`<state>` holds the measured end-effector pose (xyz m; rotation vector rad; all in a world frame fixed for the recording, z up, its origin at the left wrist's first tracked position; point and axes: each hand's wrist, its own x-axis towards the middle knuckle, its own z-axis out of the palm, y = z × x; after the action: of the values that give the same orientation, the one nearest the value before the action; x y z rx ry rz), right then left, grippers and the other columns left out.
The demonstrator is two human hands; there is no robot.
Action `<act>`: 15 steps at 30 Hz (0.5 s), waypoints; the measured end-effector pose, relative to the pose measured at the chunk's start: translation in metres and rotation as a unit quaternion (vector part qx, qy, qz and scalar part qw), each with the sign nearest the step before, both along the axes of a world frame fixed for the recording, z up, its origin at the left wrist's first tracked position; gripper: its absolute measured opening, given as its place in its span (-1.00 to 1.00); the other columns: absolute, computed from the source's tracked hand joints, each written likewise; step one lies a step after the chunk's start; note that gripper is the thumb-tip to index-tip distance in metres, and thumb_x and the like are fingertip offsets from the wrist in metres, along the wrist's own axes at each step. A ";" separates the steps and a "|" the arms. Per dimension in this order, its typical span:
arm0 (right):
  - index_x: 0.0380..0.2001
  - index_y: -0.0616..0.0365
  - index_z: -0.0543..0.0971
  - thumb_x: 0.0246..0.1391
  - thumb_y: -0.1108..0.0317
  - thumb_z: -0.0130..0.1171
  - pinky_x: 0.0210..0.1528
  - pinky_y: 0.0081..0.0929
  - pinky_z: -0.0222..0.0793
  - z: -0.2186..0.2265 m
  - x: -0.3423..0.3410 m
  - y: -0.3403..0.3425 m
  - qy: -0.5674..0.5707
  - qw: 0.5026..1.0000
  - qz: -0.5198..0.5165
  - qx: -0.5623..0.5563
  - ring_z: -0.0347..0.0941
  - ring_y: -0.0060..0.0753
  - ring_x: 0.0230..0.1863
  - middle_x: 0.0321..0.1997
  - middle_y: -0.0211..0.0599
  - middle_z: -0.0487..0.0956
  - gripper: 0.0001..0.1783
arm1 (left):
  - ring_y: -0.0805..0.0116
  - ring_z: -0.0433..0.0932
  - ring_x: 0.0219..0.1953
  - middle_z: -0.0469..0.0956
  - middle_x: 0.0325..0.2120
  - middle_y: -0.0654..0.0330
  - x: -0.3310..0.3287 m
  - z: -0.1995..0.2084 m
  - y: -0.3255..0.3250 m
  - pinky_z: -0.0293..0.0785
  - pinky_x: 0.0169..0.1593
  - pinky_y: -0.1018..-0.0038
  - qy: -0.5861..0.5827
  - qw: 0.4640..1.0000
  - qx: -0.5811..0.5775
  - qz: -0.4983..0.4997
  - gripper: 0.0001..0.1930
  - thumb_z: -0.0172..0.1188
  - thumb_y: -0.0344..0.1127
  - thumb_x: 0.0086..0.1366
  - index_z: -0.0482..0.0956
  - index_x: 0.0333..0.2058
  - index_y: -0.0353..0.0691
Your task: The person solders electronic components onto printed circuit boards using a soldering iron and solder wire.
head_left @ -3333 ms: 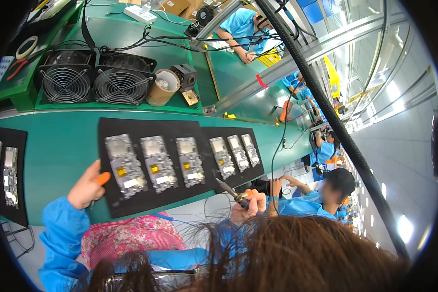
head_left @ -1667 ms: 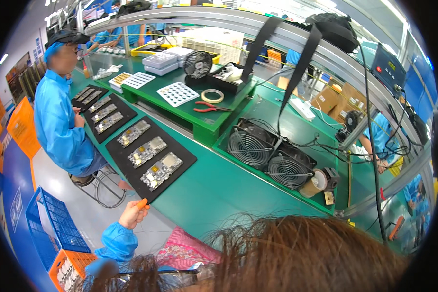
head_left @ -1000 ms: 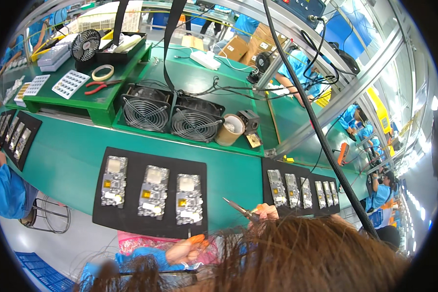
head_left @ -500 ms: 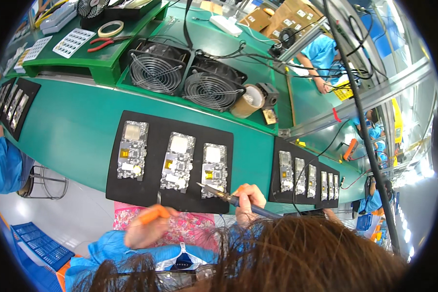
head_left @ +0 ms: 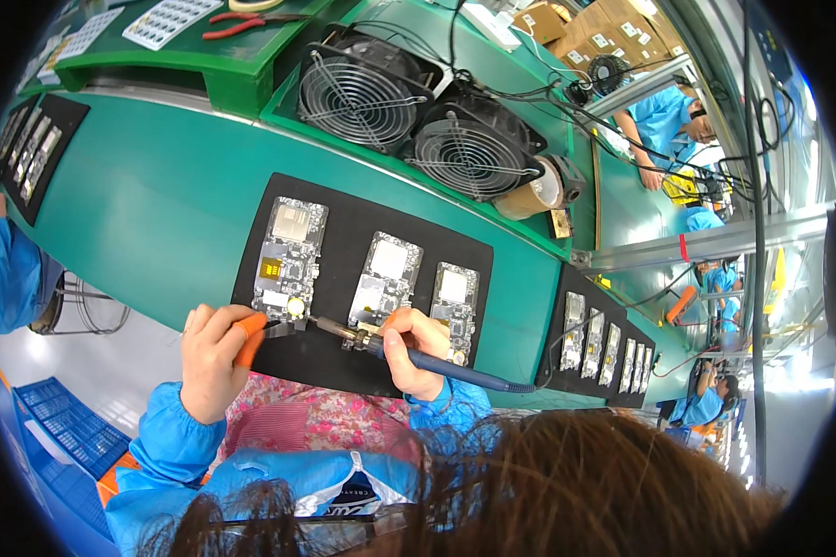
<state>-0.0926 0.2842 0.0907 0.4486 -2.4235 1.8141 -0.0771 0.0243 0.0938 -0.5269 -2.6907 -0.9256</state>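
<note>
Item 1: my left hand (head_left: pixel 215 357), fingers closed around tweezers (head_left: pixel 267 327) with an orange fingertip cover showing; the tweezer tips rest at the near end of the left circuit board (head_left: pixel 288 255).

Item 2: my right hand (head_left: pixel 416 353), fingers clamped around a soldering iron (head_left: pixel 395 345) with a blue grip; its metal tip points left and meets the tweezer tips just at the near edge of that same board. Its cable trails right across the near edge of the mat.

Item 3: black mat (head_left: pixel 344 353) lying on the green surface (head_left: pixel 158 204), directly in front of me. It carries 3 circuit boards side by side: the left one, a middle circuit board (head_left: pixel 385 278) and a right circuit board (head_left: pixel 453 299), all flat with their long sides running near to far. My right hand covers the near end of the middle and right boards.

Item 4: a second black mat (head_left: pixel 606 343) to the right, holding a row of smaller boards.

Item 5: a third black mat (head_left: pixel 32 153) far left, also with boards, beside a co-worker's blue sleeve (head_left: pixel 5 269).

Item 6: 2 black fans (head_left: pixel 418 116) at the far side of the surface, with a tape roll (head_left: pixel 529 195) just right of them.

Item 7: my blue sleeves, low in view.
</note>
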 end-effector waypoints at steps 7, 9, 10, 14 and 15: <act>-0.58 0.27 0.41 0.03 0.46 0.09 -0.58 -0.60 0.14 -0.005 -0.003 -0.004 0.006 1.000 0.007 -0.006 0.27 -0.56 -0.63 -0.60 -0.27 0.46 -0.84 | 0.05 0.39 -0.31 0.44 -0.28 0.08 -0.001 -0.012 -0.002 0.32 -0.23 0.30 -0.080 0.990 0.112 0.009 -0.77 0.19 -0.63 -0.03 0.46 -0.33 -0.30; -0.59 0.27 0.41 0.02 0.46 0.09 -0.59 -0.60 0.13 -0.005 -0.003 -0.005 0.006 1.000 0.007 -0.004 0.27 -0.55 -0.64 -0.61 -0.27 0.46 -0.84 | 0.12 0.40 -0.31 0.45 -0.27 0.12 0.001 -0.013 -0.002 0.32 -0.24 0.32 0.005 1.000 -0.021 0.016 -0.81 0.25 -0.59 -0.05 0.50 -0.40 -0.28; -0.59 0.26 0.42 0.01 0.46 0.10 -0.60 -0.59 0.13 -0.005 -0.004 -0.004 0.016 1.000 0.012 0.004 0.27 -0.54 -0.65 -0.62 -0.26 0.45 -0.84 | 0.12 0.40 -0.31 0.45 -0.27 0.12 0.002 -0.014 0.000 0.32 -0.24 0.32 0.012 1.000 -0.014 0.015 -0.81 0.25 -0.59 -0.05 0.50 -0.40 -0.28; -0.60 0.25 0.42 -0.02 0.46 0.11 -0.64 -0.57 0.14 -0.007 -0.006 -0.006 0.053 0.998 0.018 0.014 0.29 -0.48 -0.69 -0.65 -0.25 0.45 -0.85 | 0.17 0.41 -0.31 0.47 -0.26 0.14 0.007 -0.014 0.007 0.32 -0.24 0.34 0.007 0.999 0.004 0.032 -0.80 0.31 -0.56 -0.11 0.53 -0.45 -0.29; -0.60 0.25 0.42 -0.02 0.46 0.11 -0.64 -0.57 0.14 -0.007 -0.007 -0.007 0.051 0.998 0.021 0.021 0.29 -0.48 -0.69 -0.65 -0.25 0.45 -0.85 | 0.17 0.41 -0.31 0.47 -0.26 0.14 0.008 -0.014 0.008 0.32 -0.24 0.34 -0.006 0.999 0.009 0.030 -0.79 0.32 -0.56 -0.12 0.53 -0.44 -0.30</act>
<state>-0.0996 0.2775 0.0837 0.5869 -2.4050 1.7135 -0.0693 0.0327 0.0797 -0.4354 -2.6891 -0.9391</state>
